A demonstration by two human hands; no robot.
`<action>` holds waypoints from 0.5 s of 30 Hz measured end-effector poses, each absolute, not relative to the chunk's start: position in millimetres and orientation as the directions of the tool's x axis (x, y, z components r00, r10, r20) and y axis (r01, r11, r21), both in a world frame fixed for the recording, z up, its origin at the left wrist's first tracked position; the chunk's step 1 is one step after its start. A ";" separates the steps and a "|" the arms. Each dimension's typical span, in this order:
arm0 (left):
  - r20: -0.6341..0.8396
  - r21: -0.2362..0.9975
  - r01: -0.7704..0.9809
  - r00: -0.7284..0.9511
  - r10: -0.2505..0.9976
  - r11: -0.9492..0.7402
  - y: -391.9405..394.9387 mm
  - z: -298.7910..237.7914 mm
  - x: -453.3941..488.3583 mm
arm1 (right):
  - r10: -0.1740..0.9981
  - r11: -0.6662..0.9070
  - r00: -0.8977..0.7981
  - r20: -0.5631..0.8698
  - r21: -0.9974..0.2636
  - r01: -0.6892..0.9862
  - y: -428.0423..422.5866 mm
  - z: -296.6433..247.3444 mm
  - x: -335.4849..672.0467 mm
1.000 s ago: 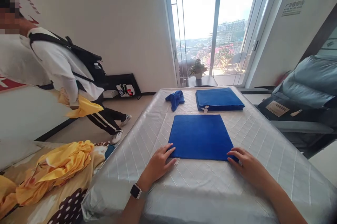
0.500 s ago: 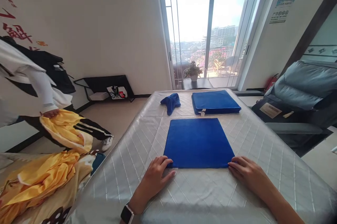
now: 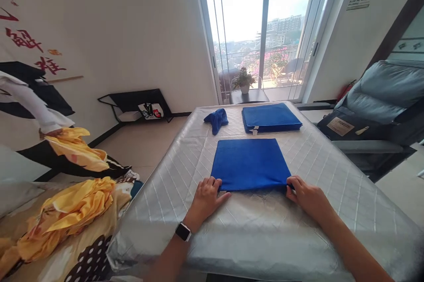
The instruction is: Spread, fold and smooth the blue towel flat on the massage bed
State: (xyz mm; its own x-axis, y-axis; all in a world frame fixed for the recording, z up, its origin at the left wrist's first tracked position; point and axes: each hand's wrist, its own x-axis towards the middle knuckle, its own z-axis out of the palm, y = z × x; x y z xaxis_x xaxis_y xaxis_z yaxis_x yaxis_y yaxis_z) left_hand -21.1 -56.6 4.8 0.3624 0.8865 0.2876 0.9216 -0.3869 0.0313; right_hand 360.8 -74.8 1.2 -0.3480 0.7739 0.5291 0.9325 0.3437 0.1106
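A table under a silver quilted cover (image 3: 331, 193) lies beneath both hands and stretches away from them. Far to the left of the left hand a heap of yellow fabric (image 3: 71, 211) is piled on a patterned sheet. The folded blue towel (image 3: 251, 163) lies flat just beyond the fingers, its near edge slightly raised. Farther beyond the right hand sits a stack of folded blue towels (image 3: 270, 117). The left hand (image 3: 207, 193) curls closed on the towel's near left corner, and the right hand (image 3: 306, 196) pinches its near right corner. A crumpled blue cloth (image 3: 216, 118) lies well beyond the left hand. A smartwatch (image 3: 183, 231) circles the left wrist.
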 end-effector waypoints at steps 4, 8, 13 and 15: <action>0.271 -0.115 0.900 0.435 0.859 -0.420 -58.0 7.7 -16.1 | 0.771 0.341 -0.335 0.542 0.094 0.935 -78.4 4.9 363.0; 0.294 -0.136 0.877 0.480 0.827 -0.461 -64.0 11.6 -23.4 | 0.790 0.397 -0.346 0.506 0.008 0.918 -90.4 15.4 371.9; 0.400 -0.009 0.833 0.510 0.762 -0.553 -89.0 19.0 -37.1 | 0.841 0.473 -0.361 0.403 -0.222 0.853 -113.5 30.2 397.7; 0.450 0.043 0.826 0.487 0.749 -0.563 -102.1 25.0 -40.2 | 0.854 0.469 -0.335 0.398 -0.309 0.828 -122.6 35.4 409.2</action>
